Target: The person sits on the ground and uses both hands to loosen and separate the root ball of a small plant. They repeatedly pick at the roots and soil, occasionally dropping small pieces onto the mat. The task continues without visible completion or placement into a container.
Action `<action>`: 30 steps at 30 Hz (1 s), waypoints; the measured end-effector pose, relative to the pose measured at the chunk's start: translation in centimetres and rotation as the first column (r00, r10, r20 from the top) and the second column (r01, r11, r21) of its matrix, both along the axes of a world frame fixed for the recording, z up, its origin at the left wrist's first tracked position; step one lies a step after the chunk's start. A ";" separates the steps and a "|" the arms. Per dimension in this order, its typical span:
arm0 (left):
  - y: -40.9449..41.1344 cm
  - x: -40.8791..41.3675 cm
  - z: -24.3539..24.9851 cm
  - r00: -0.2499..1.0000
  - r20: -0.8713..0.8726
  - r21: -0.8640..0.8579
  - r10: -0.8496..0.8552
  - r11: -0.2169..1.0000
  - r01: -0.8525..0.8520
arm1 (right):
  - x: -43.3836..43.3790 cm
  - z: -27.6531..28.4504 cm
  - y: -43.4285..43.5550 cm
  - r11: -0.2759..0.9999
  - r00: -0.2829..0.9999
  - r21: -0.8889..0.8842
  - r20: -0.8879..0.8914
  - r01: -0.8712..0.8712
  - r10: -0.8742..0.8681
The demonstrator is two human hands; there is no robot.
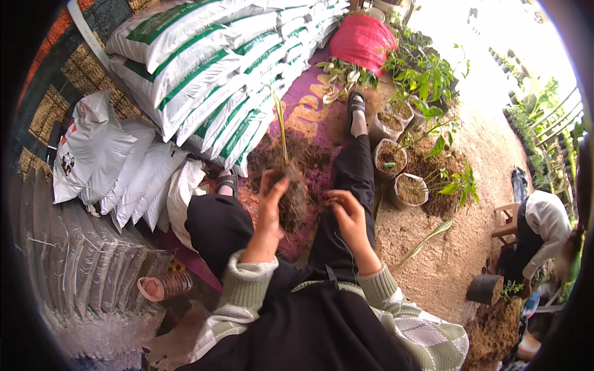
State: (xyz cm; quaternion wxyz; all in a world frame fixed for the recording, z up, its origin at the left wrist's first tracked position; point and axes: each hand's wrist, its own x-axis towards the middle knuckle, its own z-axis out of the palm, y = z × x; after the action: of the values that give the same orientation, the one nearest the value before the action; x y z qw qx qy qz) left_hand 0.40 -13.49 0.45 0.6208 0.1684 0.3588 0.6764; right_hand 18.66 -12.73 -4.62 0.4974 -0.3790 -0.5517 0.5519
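My left hand [267, 218] grips a plant's shaggy brown root ball [296, 204] over the space between my legs. From the top of the roots rises a thin yellow-green shoot [281, 127]. A little to the right of the roots is my right hand [347, 217], its fingers bent and their tips together; whether a scrap of root or soil is between them is too blurred to tell. Loose dark soil [320, 160] is scattered on the purple printed sheet [304, 109] beneath.
White and green sacks [199, 69] are stacked at the upper left, above grey bags [134, 162]. Potted plants [410, 189] and a pink sack [362, 41] stand ahead right. A cut leaf [429, 239] lies on the ground. Another person [547, 222] bends by a black pot [484, 289].
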 end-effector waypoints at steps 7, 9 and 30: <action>7.1 -4.6 7.5 0.959 -0.133 -0.094 -0.250 0.967 0.238 | 0.2 -7.3 9.9 0.990 0.955 -0.111 0.294 0.083 -0.047; 9.2 -5.9 7.3 0.955 -0.216 -0.118 -0.203 0.976 0.181 | -1.6 -10.0 12.4 0.985 0.915 -0.175 0.400 0.011 0.061; 9.5 -13.8 6.4 0.988 -0.130 -0.278 -0.079 0.960 0.040 | -13.3 -29.9 18.4 0.988 0.256 -0.133 0.961 0.078 0.109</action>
State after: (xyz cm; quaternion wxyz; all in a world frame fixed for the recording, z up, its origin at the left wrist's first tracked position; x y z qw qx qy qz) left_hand -13.40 -3.99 6.87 0.6315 0.1383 0.4866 0.5877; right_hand 5.36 5.62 -34.52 0.0211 -0.6682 -0.7000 0.2514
